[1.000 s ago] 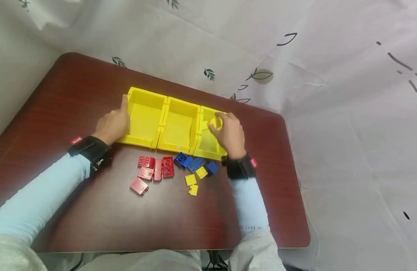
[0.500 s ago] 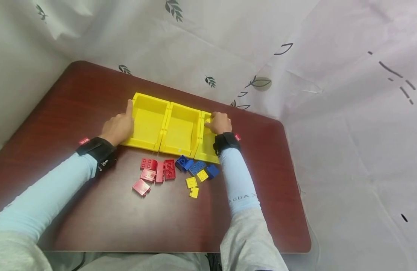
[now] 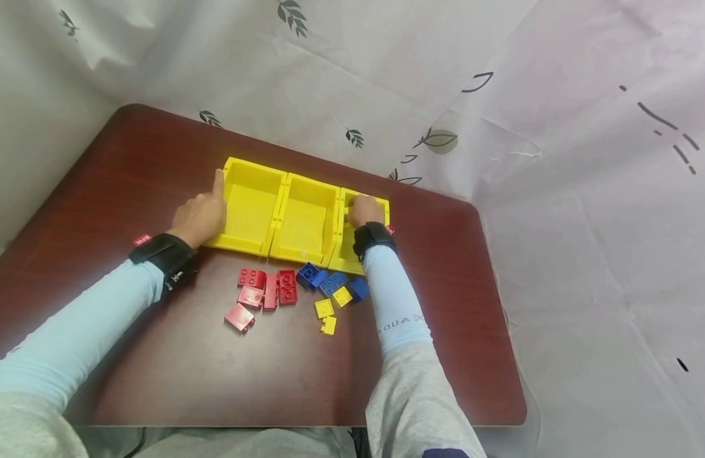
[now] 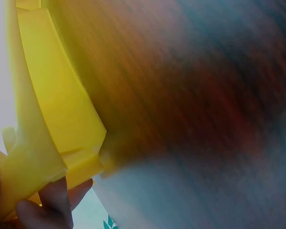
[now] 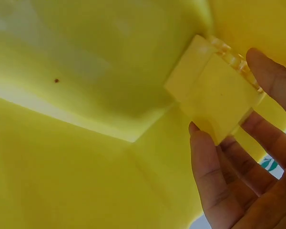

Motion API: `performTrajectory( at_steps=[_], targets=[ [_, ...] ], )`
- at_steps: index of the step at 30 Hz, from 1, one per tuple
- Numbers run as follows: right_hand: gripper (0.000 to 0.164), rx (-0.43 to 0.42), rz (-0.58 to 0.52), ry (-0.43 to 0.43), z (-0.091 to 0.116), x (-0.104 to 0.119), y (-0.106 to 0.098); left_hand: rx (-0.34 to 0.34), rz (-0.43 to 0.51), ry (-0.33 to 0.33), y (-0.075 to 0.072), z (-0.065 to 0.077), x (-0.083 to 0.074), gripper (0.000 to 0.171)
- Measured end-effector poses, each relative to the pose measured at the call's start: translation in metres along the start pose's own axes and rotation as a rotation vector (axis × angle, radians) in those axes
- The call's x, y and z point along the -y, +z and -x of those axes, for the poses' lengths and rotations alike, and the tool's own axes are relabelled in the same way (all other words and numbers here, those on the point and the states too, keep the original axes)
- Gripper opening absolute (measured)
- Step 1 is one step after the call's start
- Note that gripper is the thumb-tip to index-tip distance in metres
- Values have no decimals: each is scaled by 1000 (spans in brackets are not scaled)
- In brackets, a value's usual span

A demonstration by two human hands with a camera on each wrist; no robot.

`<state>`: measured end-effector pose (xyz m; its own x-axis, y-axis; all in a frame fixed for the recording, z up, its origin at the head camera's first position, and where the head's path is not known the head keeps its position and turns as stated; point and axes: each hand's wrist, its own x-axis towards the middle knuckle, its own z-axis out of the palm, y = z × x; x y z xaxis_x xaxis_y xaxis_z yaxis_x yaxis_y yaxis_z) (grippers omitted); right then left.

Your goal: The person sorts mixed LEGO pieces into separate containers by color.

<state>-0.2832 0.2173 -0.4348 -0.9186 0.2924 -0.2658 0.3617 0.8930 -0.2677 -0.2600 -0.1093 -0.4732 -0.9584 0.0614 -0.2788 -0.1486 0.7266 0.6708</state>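
In the head view, three yellow bins stand joined in a row: a left bin (image 3: 251,200), a middle bin (image 3: 305,219) and a right bin (image 3: 343,248). My left hand (image 3: 200,216) holds the left bin's outer side, index finger along the rim. Its fingertips (image 4: 57,202) curl round the bin's corner in the left wrist view. My right hand (image 3: 365,210) is down inside the right bin. In the right wrist view, its thumb and fingers pinch a yellow toy brick (image 5: 224,95) with studs along one edge, near the bin's corner. A second yellow block (image 5: 190,62) lies against it.
In front of the bins, several red bricks (image 3: 270,291) lie grouped on the brown table (image 3: 261,375). Several blue bricks (image 3: 333,283) and yellow bricks (image 3: 324,309) lie to their right. A patterned white curtain (image 3: 352,83) hangs behind the table.
My right hand has moved down and slightly left into the right bin, and its fingers have closed on the yellow brick. The left hand keeps its place on the left bin.
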Motion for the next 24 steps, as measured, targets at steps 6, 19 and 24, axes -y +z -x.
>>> performTrajectory(
  at_steps=[6,19,24],
  targets=[
    [23,-15,-13,-1,6,1,0,13,26,-30,1,0,1,98],
    [22,-63,82,-58,2,-1,5,7,20,-18,0,0,0,96],
    [35,-66,106,-67,6,-1,0,8,21,-25,0,0,0,96]
  ],
)
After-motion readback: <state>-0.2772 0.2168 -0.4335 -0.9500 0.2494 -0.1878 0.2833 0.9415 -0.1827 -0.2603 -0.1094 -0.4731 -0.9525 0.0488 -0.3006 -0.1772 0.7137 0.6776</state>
